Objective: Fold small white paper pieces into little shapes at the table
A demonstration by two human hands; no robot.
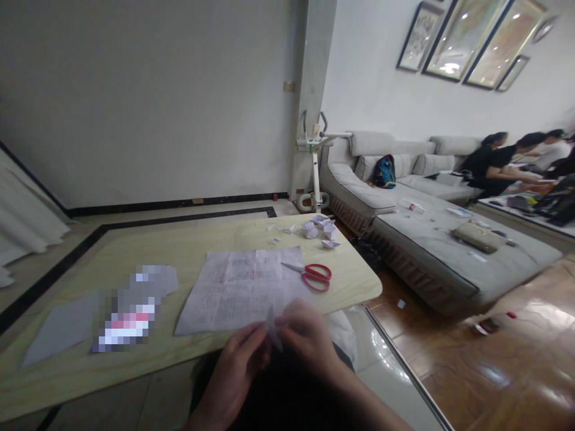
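Observation:
Between my two hands, just off the table's near edge, is a small folded piece of white paper (272,330). My left hand (245,353) pinches it from the left, and my right hand (306,335) grips it from the right; the fingertips are partly hidden and blurred. Beyond my hands a large creased sheet of printed paper (242,287) lies flat. Red-handled scissors (317,276) rest across its right side, blades pointing left. Farther back sit several small folded paper shapes (311,230), with paper scraps (275,240) to their left.
The pale wooden table (359,269) has a rounded right corner. On its left lie a white sheet (63,326) and a blurred-out item (130,314). To the right stands a grey sofa (431,251) with a blue backpack (385,172); several people sit at the far right.

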